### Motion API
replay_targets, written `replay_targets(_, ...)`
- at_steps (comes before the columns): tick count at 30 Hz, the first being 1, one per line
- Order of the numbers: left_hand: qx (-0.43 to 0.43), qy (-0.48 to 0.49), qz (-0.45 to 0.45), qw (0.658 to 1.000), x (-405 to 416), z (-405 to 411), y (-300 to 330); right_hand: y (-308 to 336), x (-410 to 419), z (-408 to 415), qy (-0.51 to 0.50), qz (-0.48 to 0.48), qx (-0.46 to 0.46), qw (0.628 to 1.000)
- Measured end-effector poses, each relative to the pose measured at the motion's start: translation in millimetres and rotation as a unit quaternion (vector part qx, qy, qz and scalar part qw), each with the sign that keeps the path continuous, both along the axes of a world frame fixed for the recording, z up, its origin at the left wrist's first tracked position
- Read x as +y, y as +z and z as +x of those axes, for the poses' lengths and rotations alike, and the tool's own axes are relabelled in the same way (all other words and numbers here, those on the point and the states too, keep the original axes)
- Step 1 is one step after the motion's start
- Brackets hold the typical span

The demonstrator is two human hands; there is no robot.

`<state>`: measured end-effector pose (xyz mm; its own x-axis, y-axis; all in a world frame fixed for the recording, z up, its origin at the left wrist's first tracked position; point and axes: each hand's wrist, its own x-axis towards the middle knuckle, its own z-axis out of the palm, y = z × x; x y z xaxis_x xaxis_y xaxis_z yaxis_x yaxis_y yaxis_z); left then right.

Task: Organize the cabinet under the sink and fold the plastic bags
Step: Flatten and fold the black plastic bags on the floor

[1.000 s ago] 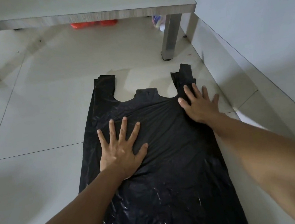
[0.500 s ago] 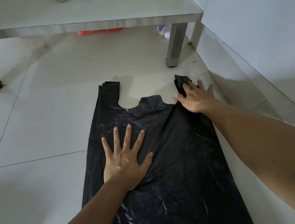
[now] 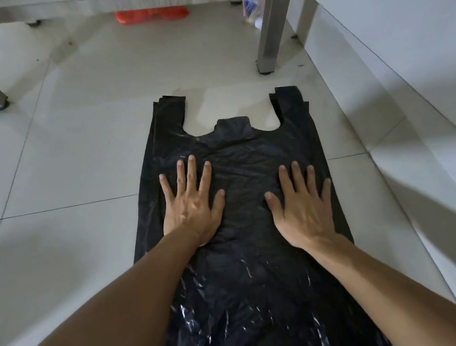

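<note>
Black plastic bag [image 3: 247, 256] flat on floor under left hand [image 3: 192, 208] and right hand [image 3: 303, 209], fingers spread.

Thin black plastic on glazed tile.
We note the black plastic bag [image 3: 251, 284] is crinkled film with glossy highlights; the floor [image 3: 63, 163] tiles look smooth, faintly reflective; the counter [image 3: 130, 1] edge shows matt woodgrain.
</note>
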<state>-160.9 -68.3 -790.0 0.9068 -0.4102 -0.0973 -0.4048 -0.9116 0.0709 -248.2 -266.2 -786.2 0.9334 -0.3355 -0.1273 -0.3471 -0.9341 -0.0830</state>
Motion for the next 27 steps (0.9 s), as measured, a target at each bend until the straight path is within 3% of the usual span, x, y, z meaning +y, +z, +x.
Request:
replay_targets(8,-0.003,-0.035,0.015,0.999,-1.4,-12.3,24.3,9.4,4.2,-4.3,0.039,-0.013,0.016,0.999)
replay_targets(13,-0.001,-0.077,0.0,0.997,22.1,-61.5,16.2,9.4,34.4,-27.4,0.159,-0.004,0.016,0.987)
replay_targets(16,0.028,-0.074,0.028,0.997,45.1,-68.9,4.3,5.5,15.6,-34.1,0.129,-0.008,0.045,0.991)
replay_targets(20,0.024,-0.013,-0.022,0.999,56.0,-71.1,13.9,19.3,-2.2,-48.4,0.057,-0.008,0.035,0.998)
replay_targets(23,0.003,-0.067,-0.049,0.997,55.1,-112.3,18.0,26.2,27.9,-86.2,0.094,0.017,-0.007,0.995)
replay_targets(27,0.014,-0.121,0.015,0.992,75.4,-152.8,2.9,10.8,47.4,-136.1,0.126,0.005,0.052,0.991)
